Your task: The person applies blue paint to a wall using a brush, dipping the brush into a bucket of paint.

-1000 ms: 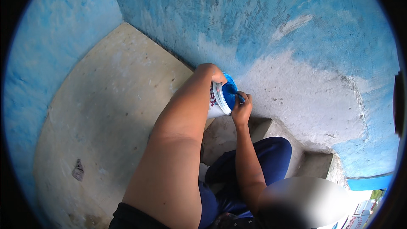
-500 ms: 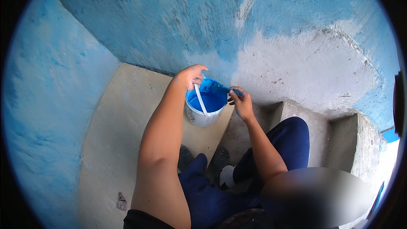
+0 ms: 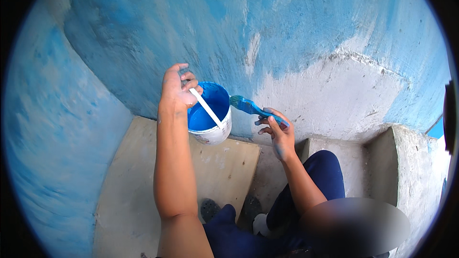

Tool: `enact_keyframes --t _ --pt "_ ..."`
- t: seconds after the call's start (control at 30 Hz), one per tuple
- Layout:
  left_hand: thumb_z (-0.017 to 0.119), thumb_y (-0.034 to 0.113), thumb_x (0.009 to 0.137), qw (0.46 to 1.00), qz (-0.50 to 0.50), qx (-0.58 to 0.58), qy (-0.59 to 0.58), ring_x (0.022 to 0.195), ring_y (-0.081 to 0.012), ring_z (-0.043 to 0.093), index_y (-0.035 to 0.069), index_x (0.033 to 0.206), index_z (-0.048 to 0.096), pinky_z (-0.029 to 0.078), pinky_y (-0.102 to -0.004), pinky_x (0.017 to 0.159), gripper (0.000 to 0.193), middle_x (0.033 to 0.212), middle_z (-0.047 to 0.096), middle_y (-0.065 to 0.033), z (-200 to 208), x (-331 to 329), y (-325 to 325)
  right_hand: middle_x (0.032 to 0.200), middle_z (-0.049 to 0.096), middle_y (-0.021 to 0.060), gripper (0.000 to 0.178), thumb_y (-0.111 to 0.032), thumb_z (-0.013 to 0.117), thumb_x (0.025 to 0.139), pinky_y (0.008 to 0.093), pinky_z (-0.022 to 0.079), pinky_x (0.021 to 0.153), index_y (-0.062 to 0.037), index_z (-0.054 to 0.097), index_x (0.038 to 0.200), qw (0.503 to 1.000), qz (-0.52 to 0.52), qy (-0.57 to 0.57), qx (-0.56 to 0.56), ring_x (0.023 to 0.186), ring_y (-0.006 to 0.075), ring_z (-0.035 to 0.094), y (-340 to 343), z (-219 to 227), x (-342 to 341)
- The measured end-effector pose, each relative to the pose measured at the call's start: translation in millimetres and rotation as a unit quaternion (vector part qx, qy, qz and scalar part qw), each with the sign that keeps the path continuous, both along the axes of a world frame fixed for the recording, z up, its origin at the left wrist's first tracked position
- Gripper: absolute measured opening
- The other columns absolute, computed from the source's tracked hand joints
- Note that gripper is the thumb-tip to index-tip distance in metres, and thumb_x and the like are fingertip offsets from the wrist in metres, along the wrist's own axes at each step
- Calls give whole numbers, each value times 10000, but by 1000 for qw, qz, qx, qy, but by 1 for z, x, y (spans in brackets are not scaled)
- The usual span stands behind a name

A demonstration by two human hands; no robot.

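Left hand [image 3: 176,87] closed on the white handle [image 3: 206,108] of a small white bucket [image 3: 211,113] part-filled with blue paint, held up off the concrete step [image 3: 134,186] and close before the blue-painted wall [image 3: 229,24]. Right hand [image 3: 278,132] wrapped round the grip of a paintbrush [image 3: 249,107] coated in blue, bristles pointing toward the bucket's rim, just beside it. Bare grey patch of wall [image 3: 334,100] directly behind the brush; dark blue trousers [image 3: 311,186] below.
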State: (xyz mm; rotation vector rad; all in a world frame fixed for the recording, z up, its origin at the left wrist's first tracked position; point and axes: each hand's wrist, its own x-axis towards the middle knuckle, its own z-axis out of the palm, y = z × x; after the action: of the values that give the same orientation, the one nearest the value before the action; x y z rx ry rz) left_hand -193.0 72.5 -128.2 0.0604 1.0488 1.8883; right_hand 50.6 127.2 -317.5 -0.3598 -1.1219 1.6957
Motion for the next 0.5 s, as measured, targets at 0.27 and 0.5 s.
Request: enact_keyframes --t 0.27,0.5 --pt "613 183 910 977 28 200 68 427 -113 213 124 763 377 260 -295 605 284 606 363 21 73 60 -17 1025 706 183 363 48 723 862 354 549 797 15 687 1222 743 -405 -159 508 848 291 689 13 119 20" --pt "594 195 917 960 70 270 -6 456 -106 218 129 715 329 266 -288 635 340 604 318 25 104 83 -50 1231 673 185 402 -8 746 848 415 578 838 -11 668 1243 598 -410 -264 637 1066 354 685 39 134 7"
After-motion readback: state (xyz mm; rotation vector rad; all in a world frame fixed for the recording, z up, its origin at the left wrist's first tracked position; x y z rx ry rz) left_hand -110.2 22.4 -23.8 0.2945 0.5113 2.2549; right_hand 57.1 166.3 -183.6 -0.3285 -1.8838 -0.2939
